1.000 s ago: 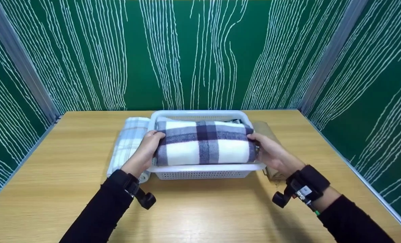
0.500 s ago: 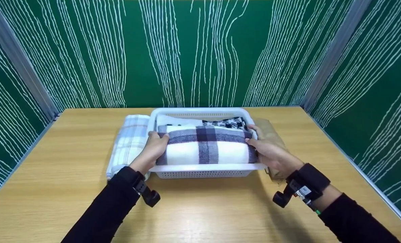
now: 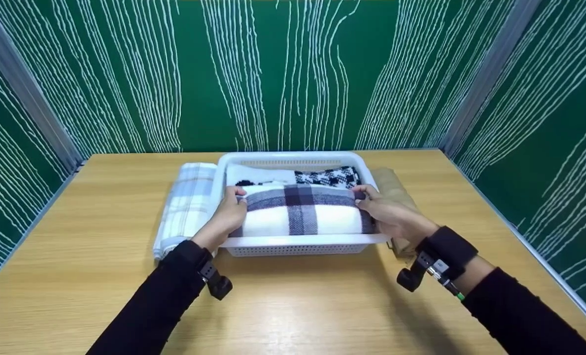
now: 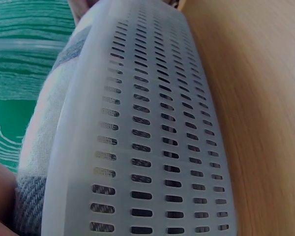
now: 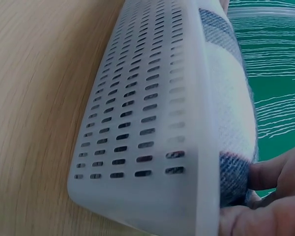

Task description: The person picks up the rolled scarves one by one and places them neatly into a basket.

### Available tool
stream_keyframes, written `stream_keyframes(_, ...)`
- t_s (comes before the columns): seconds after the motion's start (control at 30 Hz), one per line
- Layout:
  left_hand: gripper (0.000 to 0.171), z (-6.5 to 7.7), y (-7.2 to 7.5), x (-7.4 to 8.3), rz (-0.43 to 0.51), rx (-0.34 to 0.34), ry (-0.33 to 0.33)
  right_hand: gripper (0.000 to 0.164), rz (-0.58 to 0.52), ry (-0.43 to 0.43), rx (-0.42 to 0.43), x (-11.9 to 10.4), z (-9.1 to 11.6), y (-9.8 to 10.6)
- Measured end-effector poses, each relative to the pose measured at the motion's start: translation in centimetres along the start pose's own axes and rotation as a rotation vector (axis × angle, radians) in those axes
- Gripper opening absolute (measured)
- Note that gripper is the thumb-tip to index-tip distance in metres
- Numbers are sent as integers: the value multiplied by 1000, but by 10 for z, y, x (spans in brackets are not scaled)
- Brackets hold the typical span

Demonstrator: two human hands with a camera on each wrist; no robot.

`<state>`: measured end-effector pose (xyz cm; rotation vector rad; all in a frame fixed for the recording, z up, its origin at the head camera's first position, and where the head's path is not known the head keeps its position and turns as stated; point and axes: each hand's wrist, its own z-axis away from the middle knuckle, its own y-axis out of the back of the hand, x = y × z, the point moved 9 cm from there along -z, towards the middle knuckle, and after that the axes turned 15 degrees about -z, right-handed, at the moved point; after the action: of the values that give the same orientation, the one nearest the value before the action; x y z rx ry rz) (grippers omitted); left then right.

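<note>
A folded plaid scarf [image 3: 302, 219], white with grey and dark purple bands, lies along the near side of a white perforated plastic basket [image 3: 297, 250]. My left hand [image 3: 228, 217] holds its left end, thumb and fingers at the upper edge. At the opposite end, my right hand [image 3: 391, 212] pinches the scarf between thumb and fingers. Behind it in the basket lie a pale folded cloth [image 3: 268, 175] and a black-and-white patterned cloth [image 3: 329, 177]. In the right wrist view, the scarf [image 5: 231, 98] bulges above the basket rim. The basket hides its lower part.
A light blue and white checked folded cloth [image 3: 189, 197] lies against the basket's left side. On its right is a brown folded cloth [image 3: 396, 190], partly behind my right hand. Green walls [image 3: 312, 98] with white streaks enclose the wooden table [image 3: 283, 305].
The plaid scarf's far edge has come down and toward me, uncovering more of the cloths behind it. Both hands have shifted slightly along its upper edge.
</note>
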<state>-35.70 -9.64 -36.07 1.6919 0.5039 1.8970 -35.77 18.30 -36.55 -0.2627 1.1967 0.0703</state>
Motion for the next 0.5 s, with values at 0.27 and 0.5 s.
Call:
stream_keyframes(0.27, 29, -6, -4, -8, -2, -47, 67, 34, 39, -26, 4, 0, -3, -1)
stream_keyframes(0.5, 32, -7, -7, -12, 0, -91, 100, 32, 123, -57, -19, 4, -5, -4)
